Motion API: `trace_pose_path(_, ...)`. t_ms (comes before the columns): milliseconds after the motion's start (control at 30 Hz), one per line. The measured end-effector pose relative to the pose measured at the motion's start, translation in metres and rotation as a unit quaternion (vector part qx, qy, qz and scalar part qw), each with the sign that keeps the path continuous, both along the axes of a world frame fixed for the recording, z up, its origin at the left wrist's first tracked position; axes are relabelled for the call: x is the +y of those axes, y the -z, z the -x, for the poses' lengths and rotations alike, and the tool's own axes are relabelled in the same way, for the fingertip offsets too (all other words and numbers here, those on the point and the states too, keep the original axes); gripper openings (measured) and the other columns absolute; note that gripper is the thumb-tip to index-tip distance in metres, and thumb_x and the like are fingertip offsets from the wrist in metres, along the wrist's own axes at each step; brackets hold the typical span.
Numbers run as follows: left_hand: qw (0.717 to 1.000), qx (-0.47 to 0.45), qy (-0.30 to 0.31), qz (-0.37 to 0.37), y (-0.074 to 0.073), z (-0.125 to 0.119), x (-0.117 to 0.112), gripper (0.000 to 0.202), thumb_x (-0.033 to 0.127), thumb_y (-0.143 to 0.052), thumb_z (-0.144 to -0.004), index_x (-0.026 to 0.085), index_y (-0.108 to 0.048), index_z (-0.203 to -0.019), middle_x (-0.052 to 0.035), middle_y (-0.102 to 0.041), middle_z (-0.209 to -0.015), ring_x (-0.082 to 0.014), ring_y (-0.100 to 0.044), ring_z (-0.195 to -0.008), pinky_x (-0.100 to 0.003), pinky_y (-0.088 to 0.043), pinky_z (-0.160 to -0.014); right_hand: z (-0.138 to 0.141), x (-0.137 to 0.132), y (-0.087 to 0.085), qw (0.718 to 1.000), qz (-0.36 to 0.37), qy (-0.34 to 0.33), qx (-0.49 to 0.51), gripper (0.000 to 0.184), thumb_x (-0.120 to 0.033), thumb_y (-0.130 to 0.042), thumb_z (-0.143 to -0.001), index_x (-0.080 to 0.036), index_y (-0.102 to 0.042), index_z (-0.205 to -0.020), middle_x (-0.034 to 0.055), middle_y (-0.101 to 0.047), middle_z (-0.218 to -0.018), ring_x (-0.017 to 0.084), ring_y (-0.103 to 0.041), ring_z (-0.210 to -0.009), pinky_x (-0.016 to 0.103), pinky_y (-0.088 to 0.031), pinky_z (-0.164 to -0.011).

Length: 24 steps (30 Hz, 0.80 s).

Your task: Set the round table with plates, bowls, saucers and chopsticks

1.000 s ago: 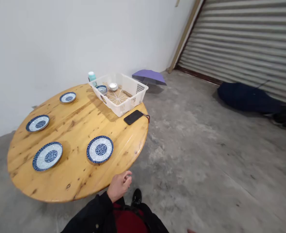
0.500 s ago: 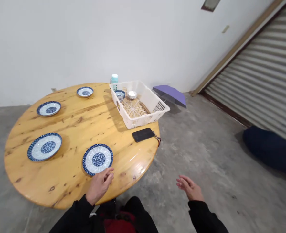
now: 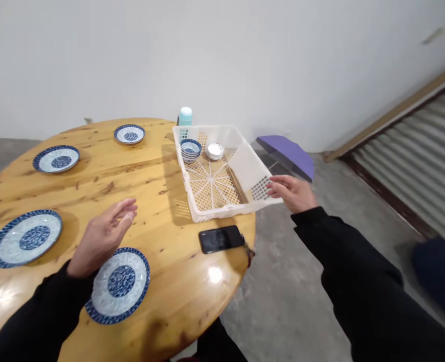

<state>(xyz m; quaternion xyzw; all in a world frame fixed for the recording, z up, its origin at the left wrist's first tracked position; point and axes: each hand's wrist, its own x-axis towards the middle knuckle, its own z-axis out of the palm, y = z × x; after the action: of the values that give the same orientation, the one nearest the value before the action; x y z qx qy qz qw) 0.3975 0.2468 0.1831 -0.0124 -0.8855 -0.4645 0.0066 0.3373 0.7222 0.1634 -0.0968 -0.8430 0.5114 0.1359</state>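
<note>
My left hand (image 3: 107,234) hovers over the table, above the far edge of the nearest blue-and-white plate (image 3: 121,281). Its fingers are apart and hold nothing. At the right front corner of a white plastic basket (image 3: 210,213) is my right hand (image 3: 292,193), fingers stretched out; whether it touches the rim I cannot tell. Inside the basket sit a stack of blue-patterned bowls (image 3: 190,148), a stack of small white dishes (image 3: 215,151) and some chopsticks (image 3: 237,185). A black phone (image 3: 221,239) lies in front of the basket.
Three more plates rest along the left of the round wooden table (image 3: 131,176): one near (image 3: 26,239), one further back (image 3: 56,159), one at the far side (image 3: 129,133). A light-blue bottle (image 3: 185,116) stands behind the basket. A purple umbrella (image 3: 288,153) is open beyond the table.
Both hands have moved forward, the left beyond the nearest plate and the right up to the basket's corner. The view has come closer to the table.
</note>
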Motion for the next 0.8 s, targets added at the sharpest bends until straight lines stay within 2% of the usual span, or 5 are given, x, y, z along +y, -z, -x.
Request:
trace_pose_path(167,0.995,0.067,-0.008,0.074,-0.02,0.068,0.088,0.051,0.047,-0.051,-0.091,0.019,-0.061,-0.132,-0.0113,-0.066,-0.135,-0.028,-0.063,-0.122,-0.043,-0.053,-0.103,0.135,-0.013,0.029,0.99,0.054,-0.091,-0.092,0.019,-0.017,-0.073,-0.074,-0.012,-0.067,-0.092,0.0034,-0.069,-0.07,0.014,-0.068,-0.058,0.021,-0.056,-0.051)
trace_pose_path(400,0.999,0.019,0.03,0.007,0.014,0.14,0.197,0.046,0.032,-0.049,-0.092,0.014,-0.059,-0.132,-0.0164,-0.065,-0.135,-0.0265,-0.064,-0.122,-0.04,-0.054,-0.101,0.24,-0.045,0.062,0.945,0.157,-0.106,-0.268,0.011,-0.014,-0.068,-0.081,-0.016,-0.062,-0.09,0.0007,-0.063,-0.071,0.014,-0.065,-0.054,0.028,-0.058,-0.057)
trace_pose_path(533,0.998,-0.046,0.014,-0.029,0.041,0.173,0.221,0.047,0.031,-0.053,-0.09,0.012,-0.058,-0.133,-0.0192,-0.062,-0.138,-0.0288,-0.063,-0.123,-0.042,-0.05,-0.104,0.28,-0.067,0.078,0.93,0.172,-0.107,-0.306,0.022,-0.026,-0.064,-0.09,-0.015,-0.06,-0.109,0.0111,-0.069,-0.1,0.014,-0.065,-0.057,0.031,-0.059,-0.062)
trace_pose_path(633,0.99,-0.102,-0.027,-0.098,0.058,0.2,0.227,0.051,0.033,-0.058,-0.087,0.009,-0.057,-0.133,-0.0221,-0.062,-0.137,-0.0309,-0.06,-0.127,-0.042,-0.048,-0.107,0.303,-0.083,0.09,0.926,0.173,-0.116,-0.314,0.035,-0.034,-0.06,-0.094,-0.015,-0.056,-0.124,0.018,-0.063,-0.127,0.015,-0.065,-0.06,0.033,-0.059,-0.064)
trace_pose_path(800,0.938,-0.195,-0.137,-0.25,0.076,0.247,0.234,0.053,0.039,-0.064,-0.084,0.013,-0.056,-0.129,-0.0184,-0.063,-0.13,-0.0324,-0.058,-0.125,-0.041,-0.052,-0.097,0.328,-0.1,0.104,0.922,0.179,-0.14,-0.313,0.044,-0.04,-0.057,-0.095,-0.018,-0.052,-0.133,0.0167,-0.058,-0.136,0.014,-0.063,-0.064,0.032,-0.059,-0.064)
